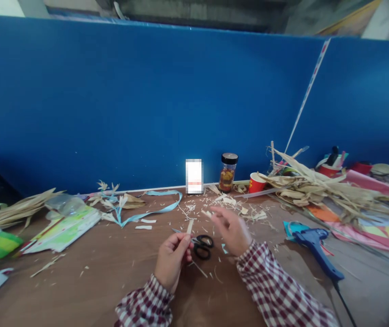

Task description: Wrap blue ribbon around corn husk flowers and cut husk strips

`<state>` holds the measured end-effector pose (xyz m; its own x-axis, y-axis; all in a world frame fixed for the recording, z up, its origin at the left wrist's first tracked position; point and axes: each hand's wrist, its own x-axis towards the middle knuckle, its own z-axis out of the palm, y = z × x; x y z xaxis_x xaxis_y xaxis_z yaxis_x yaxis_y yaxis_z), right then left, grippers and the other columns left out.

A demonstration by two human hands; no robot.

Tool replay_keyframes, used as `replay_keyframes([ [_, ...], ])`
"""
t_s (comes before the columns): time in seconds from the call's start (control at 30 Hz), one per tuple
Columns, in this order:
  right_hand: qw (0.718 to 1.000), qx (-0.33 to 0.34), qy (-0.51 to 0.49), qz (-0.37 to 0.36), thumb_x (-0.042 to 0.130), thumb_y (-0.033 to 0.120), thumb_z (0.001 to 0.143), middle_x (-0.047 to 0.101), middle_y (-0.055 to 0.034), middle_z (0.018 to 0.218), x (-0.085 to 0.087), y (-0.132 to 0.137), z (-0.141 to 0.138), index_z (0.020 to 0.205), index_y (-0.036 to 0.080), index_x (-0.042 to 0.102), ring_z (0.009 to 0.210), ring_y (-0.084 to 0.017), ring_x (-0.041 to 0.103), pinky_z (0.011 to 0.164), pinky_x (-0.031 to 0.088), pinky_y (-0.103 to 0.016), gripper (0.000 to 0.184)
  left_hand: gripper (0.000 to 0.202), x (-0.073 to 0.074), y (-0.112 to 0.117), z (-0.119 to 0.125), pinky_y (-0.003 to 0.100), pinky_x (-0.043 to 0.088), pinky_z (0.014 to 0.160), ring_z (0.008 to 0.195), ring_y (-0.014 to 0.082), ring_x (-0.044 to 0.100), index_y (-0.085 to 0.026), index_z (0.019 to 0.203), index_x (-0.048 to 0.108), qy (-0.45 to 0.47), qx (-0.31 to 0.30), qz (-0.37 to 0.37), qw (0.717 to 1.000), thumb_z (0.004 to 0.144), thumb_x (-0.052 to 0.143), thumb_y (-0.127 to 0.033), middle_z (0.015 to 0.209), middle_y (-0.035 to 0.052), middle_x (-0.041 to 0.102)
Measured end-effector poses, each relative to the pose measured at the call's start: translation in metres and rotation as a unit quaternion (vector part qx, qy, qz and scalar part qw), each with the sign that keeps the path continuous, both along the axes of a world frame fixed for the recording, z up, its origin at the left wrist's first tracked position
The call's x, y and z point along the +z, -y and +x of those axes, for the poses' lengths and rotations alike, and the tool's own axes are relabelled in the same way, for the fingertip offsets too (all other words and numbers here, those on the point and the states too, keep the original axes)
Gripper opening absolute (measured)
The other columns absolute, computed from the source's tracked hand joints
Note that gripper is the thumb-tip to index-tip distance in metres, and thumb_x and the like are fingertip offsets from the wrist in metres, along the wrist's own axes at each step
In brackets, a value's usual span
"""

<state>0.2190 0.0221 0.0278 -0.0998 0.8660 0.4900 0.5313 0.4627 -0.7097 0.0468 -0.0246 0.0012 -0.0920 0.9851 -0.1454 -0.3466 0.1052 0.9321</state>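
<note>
My left hand point(172, 259) pinches a short pale strip of dried husk point(189, 226) upright between thumb and fingers. My right hand point(231, 230), slightly blurred, is raised to the right of it. At its fingertips is a small pale husk piece point(206, 213), seemingly gripped between thumb and index finger. Scissors with black handles point(202, 252) lie on the table just beyond and right of my left hand, their blades partly hidden behind its fingers. Small pale scraps point(190, 207) are scattered around both hands.
On the right lie a blue glue gun point(317, 250) and a heap of dried husks point(303, 181). A black-lidded jar point(227, 173) and a red paper cup point(257, 183) stand by the blue partition point(146, 100). Light-blue ribbon point(156, 210) and a husk flower point(112, 206) lie left.
</note>
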Motion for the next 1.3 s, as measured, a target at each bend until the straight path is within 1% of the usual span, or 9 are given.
replay_keyframes([
  [0.07, 0.998, 0.058, -0.007, -0.038, 0.051, 0.03, 0.081, 0.066, -0.0022, 0.088, 0.002, 0.012, -0.015, 0.107, 0.021, 0.058, 0.051, -0.009, 0.053, 0.051, 0.044, -0.021, 0.028, 0.028, -0.003, -0.002, -0.001, 0.015, 0.038, 0.042, 0.045, 0.0042, 0.044, -0.014, 0.071, 0.062, 0.004, -0.001, 0.0, 1.0, 0.061, 0.07, -0.039, 0.057, -0.0014, 0.056],
  [0.17, 0.991, 0.119, 0.019, -0.064, 0.053, 0.027, 0.08, 0.065, 0.0015, 0.077, 0.002, 0.024, -0.031, 0.087, 0.021, 0.062, 0.053, -0.009, 0.052, 0.052, 0.042, -0.02, 0.013, 0.027, -0.007, -0.001, -0.001, 0.016, 0.039, 0.043, 0.047, 0.0052, 0.046, -0.013, 0.07, 0.061, -0.024, -0.029, 0.023, 0.999, 0.064, 0.068, -0.038, 0.058, -0.0013, 0.057],
  [0.37, 0.984, 0.156, 0.033, -0.074, 0.047, 0.025, 0.085, 0.064, 0.0019, 0.068, -0.003, 0.025, -0.031, 0.075, 0.019, 0.064, 0.063, -0.011, 0.056, 0.06, 0.042, -0.021, 0.02, 0.024, -0.007, 0.003, 0.002, 0.018, 0.039, 0.042, 0.045, 0.0063, 0.044, -0.013, 0.066, 0.058, -0.102, -0.045, 0.068, 0.991, 0.069, 0.063, -0.037, 0.055, -0.0026, 0.053],
  [0.6, 0.989, 0.124, 0.068, -0.049, 0.047, 0.025, 0.085, 0.068, 0.0025, 0.076, -0.001, 0.023, -0.03, 0.082, 0.025, 0.066, 0.07, -0.012, 0.06, 0.063, 0.042, -0.021, 0.02, 0.026, -0.002, 0.006, 0.002, 0.017, 0.033, 0.039, 0.04, 0.0042, 0.04, -0.014, 0.064, 0.053, -0.139, -0.06, 0.068, 0.986, 0.075, 0.058, -0.037, 0.053, -0.0034, 0.051],
  [0.73, 0.99, 0.018, 0.141, -0.021, 0.046, 0.03, 0.086, 0.069, -0.0006, 0.078, -0.004, 0.007, -0.013, 0.084, 0.026, 0.067, 0.07, -0.015, 0.062, 0.063, 0.042, -0.025, 0.022, 0.025, 0.004, 0.011, 0.002, 0.017, 0.036, 0.04, 0.041, 0.0047, 0.043, -0.014, 0.065, 0.053, -0.123, -0.084, 0.077, 0.986, 0.074, 0.059, -0.037, 0.055, -0.0021, 0.054],
  [0.83, 0.993, -0.044, 0.108, -0.018, 0.046, 0.031, 0.085, 0.069, -0.0039, 0.079, -0.005, -0.002, 0.0, 0.086, 0.022, 0.067, 0.068, -0.016, 0.062, 0.063, 0.044, -0.026, 0.023, 0.024, 0.004, 0.01, 0.002, 0.017, 0.038, 0.041, 0.044, 0.0054, 0.044, -0.013, 0.071, 0.057, -0.085, -0.058, 0.065, 0.993, 0.073, 0.061, -0.037, 0.058, -0.0013, 0.055],
  [1.03, 0.994, 0.086, -0.022, -0.07, 0.053, 0.033, 0.081, 0.068, -0.0032, 0.094, -0.001, 0.015, -0.019, 0.11, 0.021, 0.057, 0.063, -0.012, 0.06, 0.06, 0.047, -0.023, 0.032, 0.025, -0.004, 0.0, -0.002, 0.015, 0.034, 0.04, 0.044, 0.0037, 0.041, -0.013, 0.075, 0.058, -0.039, -0.004, 0.034, 0.999, 0.072, 0.062, -0.038, 0.057, -0.003, 0.053],
  [1.17, 0.989, 0.124, 0.006, -0.078, 0.053, 0.027, 0.08, 0.068, 0.0005, 0.085, -0.001, 0.026, -0.032, 0.088, 0.021, 0.063, 0.063, -0.011, 0.059, 0.06, 0.045, -0.022, 0.014, 0.026, -0.008, 0.003, 0.001, 0.017, 0.036, 0.041, 0.043, 0.0052, 0.043, -0.013, 0.07, 0.057, -0.095, -0.046, 0.073, 0.992, 0.072, 0.061, -0.038, 0.055, -0.0027, 0.053],
  [1.3, 0.989, 0.115, 0.041, -0.079, 0.049, 0.029, 0.084, 0.066, 0.0031, 0.072, -0.003, 0.028, -0.032, 0.078, 0.022, 0.064, 0.065, -0.011, 0.059, 0.06, 0.042, -0.021, 0.017, 0.026, -0.006, 0.008, 0.005, 0.017, 0.035, 0.04, 0.042, 0.0052, 0.042, -0.014, 0.066, 0.056, -0.147, -0.063, 0.084, 0.984, 0.074, 0.059, -0.038, 0.054, -0.0026, 0.052],
])
